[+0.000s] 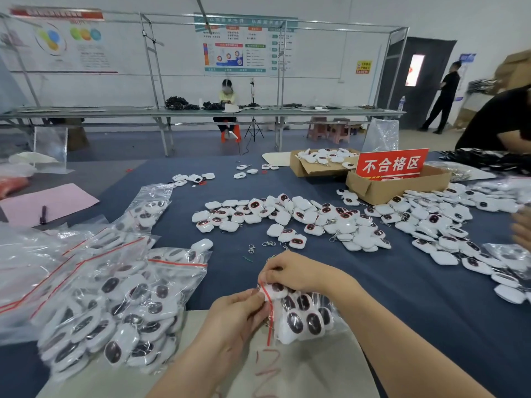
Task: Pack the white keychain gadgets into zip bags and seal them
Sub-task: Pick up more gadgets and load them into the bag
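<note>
Head camera shows a red sign [392,163] reading 不合格区, standing in a cardboard box [382,188]. Left hand [238,314] and right hand [290,272] both pinch the red strip of a zip bag [316,326] filled with white keychain gadgets [294,323], at the near edge of the table [416,297].

On the table [402,297], at the near edge, a zip bag [301,314] with gadgets in it is held between the left hand [238,314] and the right hand [293,271]. Filled bags [115,305] are piled to its left. Loose gadgets [290,222] spread behind it and off to the right. Behind them stand a farther box [319,168] and a nearer box [396,188] (a sign [392,163] stands in the nearer one). At far left a pen [43,214] lies on paper [57,199].
</note>
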